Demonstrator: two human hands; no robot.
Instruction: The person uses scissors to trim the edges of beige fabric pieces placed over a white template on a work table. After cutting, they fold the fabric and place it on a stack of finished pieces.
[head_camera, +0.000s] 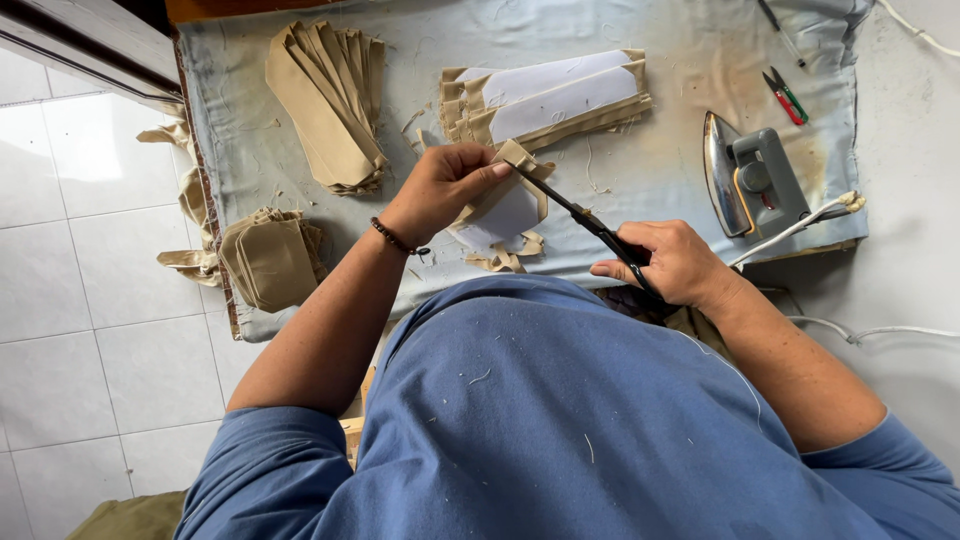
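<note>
Gripping a tan fabric piece (505, 200) with white backing between thumb and fingers, the left hand (440, 190) holds it just above the padded board (640, 180). The right hand (675, 262) is closed around black scissors (585, 222), whose blades meet the piece's upper edge right beside the left thumb. A slip there could nick that thumb or cut crooked into the fabric. Trimmed scraps (505, 258) lie underneath; tan stacks (330, 100) and an iron (750, 175) sit farther out.

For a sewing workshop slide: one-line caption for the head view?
Left hand holds a tan fabric piece while right hand cuts it with black scissors.
</note>
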